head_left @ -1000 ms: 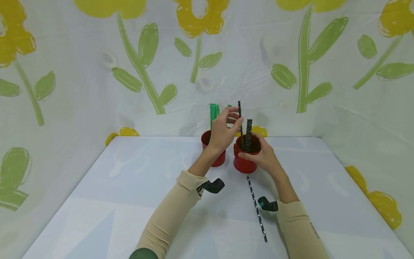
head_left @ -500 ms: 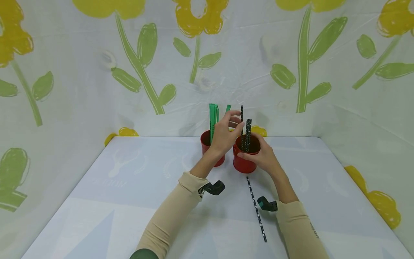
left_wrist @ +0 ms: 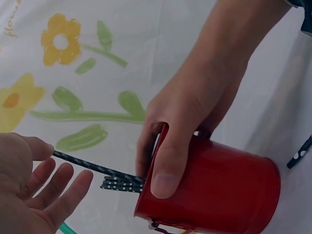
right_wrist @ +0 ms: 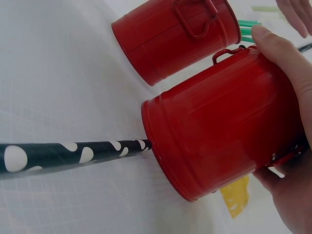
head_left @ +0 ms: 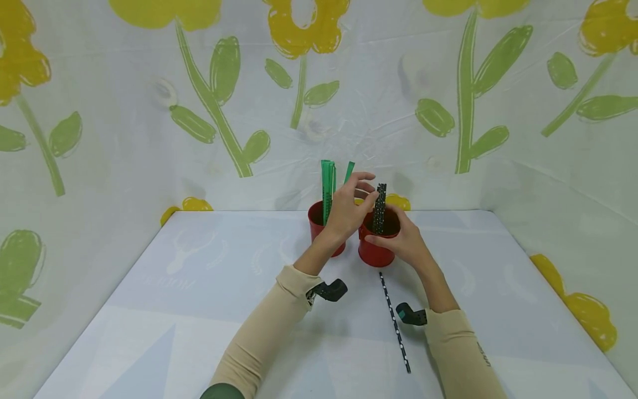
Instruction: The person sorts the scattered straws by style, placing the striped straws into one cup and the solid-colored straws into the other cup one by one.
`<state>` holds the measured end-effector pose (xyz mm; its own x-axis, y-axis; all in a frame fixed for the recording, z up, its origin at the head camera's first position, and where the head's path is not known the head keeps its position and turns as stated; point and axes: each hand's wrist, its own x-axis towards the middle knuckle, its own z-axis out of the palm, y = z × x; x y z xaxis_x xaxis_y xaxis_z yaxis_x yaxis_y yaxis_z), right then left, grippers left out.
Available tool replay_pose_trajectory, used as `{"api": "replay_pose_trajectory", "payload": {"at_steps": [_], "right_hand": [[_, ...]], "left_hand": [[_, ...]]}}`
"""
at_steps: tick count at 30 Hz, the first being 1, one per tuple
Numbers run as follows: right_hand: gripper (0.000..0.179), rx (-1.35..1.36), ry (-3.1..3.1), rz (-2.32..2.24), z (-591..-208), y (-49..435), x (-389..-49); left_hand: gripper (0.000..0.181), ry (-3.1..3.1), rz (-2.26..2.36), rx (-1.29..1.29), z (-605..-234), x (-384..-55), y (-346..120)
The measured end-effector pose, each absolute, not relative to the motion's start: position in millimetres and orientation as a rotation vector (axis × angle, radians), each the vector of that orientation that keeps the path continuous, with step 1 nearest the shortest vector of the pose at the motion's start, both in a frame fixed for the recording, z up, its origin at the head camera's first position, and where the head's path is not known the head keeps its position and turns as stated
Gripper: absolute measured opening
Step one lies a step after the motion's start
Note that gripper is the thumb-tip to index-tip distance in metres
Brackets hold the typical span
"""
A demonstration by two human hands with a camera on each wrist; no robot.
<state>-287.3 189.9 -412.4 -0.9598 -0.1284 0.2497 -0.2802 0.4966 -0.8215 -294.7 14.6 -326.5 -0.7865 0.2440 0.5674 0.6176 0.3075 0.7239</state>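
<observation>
My right hand (head_left: 408, 238) grips the rim of a small red metal bucket (left_wrist: 219, 180), thumb on its outer wall and fingers at the mouth. A bundle of dark straws with white dots (head_left: 379, 210) leans inside. Above the bucket is my left hand (head_left: 346, 205), its fingers spread and loosely bent. In the left wrist view, the upper end of a single dark dotted straw (left_wrist: 97, 167) meets my left thumb tip, and its lower end reaches into the bucket. Another dark straw with white dots (head_left: 395, 321) lies on the table in front of the bucket.
A second red bucket (right_wrist: 170, 41) stands just left of the held one, partly behind my left arm. Several green straws (head_left: 327, 185) stick up from it. A flower-printed curtain (head_left: 379, 111) rises behind the white table (head_left: 199, 293).
The single dotted straw has slid down into the bucket, and its top has dropped to thumb level. My left hand has shifted slightly down and right; my right hand keeps its hold.
</observation>
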Motion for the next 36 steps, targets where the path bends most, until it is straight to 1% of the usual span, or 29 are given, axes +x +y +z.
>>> {"api": "replay_pose_trajectory", "payload": {"at_steps": [20, 30, 36], "right_hand": [[0.089, 0.356, -2.577, 1.48, -413, 191, -287], [0.088, 0.376, -2.567, 1.459, -410, 190, -286], [0.086, 0.39, -2.572, 1.42, -413, 192, -287]], "left_hand": [[0.033, -2.252, -1.476, -0.768, -332, -290, 6], [0.038, -2.273, -1.613, -0.784, -344, -268, -1], [0.039, -2.328, -1.695, -0.837, -355, -248, -3]]}}
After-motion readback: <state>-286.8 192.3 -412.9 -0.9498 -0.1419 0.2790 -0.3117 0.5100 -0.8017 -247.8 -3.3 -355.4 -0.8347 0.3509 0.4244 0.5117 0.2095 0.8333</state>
